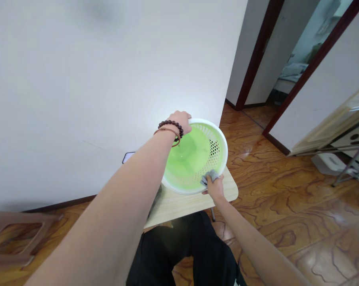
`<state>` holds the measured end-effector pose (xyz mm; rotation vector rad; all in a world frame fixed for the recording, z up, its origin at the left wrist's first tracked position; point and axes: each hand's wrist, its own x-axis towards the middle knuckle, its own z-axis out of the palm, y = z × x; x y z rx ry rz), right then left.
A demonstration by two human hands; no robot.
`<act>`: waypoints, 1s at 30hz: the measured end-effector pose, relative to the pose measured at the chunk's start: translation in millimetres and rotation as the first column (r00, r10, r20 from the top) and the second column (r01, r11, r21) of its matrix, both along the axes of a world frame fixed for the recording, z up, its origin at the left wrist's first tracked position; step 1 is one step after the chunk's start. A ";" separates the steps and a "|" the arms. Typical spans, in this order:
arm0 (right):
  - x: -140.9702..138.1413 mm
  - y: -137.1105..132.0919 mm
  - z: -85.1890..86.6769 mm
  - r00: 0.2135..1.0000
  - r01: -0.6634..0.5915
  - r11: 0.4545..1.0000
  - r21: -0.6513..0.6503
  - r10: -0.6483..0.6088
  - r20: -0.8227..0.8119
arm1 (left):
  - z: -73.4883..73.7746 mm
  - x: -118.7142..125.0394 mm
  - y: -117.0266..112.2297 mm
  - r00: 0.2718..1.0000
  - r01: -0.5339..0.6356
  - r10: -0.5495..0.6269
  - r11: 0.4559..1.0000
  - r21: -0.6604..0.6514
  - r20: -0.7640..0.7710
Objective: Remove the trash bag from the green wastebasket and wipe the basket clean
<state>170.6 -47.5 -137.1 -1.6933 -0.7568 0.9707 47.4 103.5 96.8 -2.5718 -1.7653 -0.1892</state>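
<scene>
A round plastic basket (pixel 188 157), white at the rim and green inside with rows of small holes, is tilted above a small light-wood table (pixel 179 204). My left hand (pixel 182 120), with a beaded bracelet and a cord on the wrist, grips the far rim. At the near right rim, my right hand (pixel 215 186) is closed around a grey cloth (pixel 209 176) and presses it to the basket's edge. Part of the basket's left side lies behind my left forearm.
A phone (pixel 127 157) shows beyond my left forearm, by the white wall (pixel 78 79). A dark object (pixel 155 198) lies partly hidden on the table. A brown plastic stool (pixel 33 238) stands at lower left. Right are a doorway (pixel 271 51) and a metal-legged rack (pixel 350 159).
</scene>
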 end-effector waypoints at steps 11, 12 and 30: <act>-0.9 -2.5 14.6 0.991 -0.002 0.999 -0.032 0.007 0.136 | 2.3 -3.4 1.2 0.997 -0.060 0.063 0.996 -0.066 0.047; -1.5 -3.1 14.5 0.990 -0.003 1.000 -0.021 0.006 0.142 | 2.0 -4.2 1.6 0.996 -0.061 0.065 0.996 -0.069 0.055; 6.1 -2.5 12.4 0.977 -0.010 1.000 -0.018 0.013 0.212 | -0.8 -1.9 4.7 0.997 -0.024 0.025 1.000 -0.013 0.072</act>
